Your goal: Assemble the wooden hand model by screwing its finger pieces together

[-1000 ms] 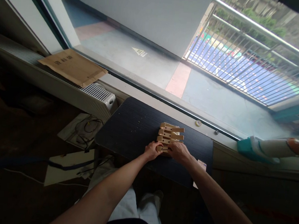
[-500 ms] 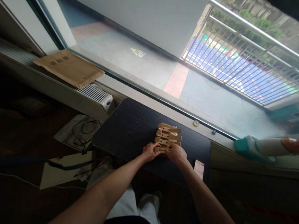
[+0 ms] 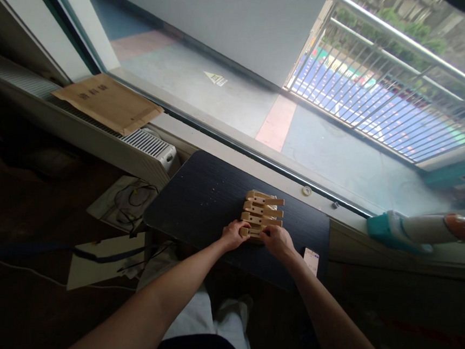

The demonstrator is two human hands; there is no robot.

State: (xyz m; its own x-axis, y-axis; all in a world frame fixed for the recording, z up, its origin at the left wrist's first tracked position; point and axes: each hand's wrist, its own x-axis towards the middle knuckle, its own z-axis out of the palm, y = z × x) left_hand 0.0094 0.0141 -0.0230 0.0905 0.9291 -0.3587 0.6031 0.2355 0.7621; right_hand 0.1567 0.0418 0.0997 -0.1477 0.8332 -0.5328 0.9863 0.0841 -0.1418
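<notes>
A light wooden block assembly (image 3: pixel 257 209) lies on the dark tabletop. It has several parallel bars with small dark holes, and their right ends stick out. My left hand (image 3: pixel 235 235) is closed at the left end of the bar nearest me, its fingertips against the wood. From the right, my right hand (image 3: pixel 279 240) pinches that same near bar around its right end, with the fingers curled and partly hiding it. Something shiny and clear shows between the bars on the right.
The dark table (image 3: pixel 198 193) carries light crumbs and, near its right edge, a phone (image 3: pixel 310 260). A tape roll (image 3: pixel 306 191) and a small grey object (image 3: pixel 335 205) sit on the windowsill. A brown envelope (image 3: pixel 108 103) rests on the radiator (image 3: pixel 149 144); cables (image 3: pixel 135 198) lie below.
My right hand has slid slightly right along the near bar, showing more of its middle. My left hand stays at the left end. The view has shifted a little.
</notes>
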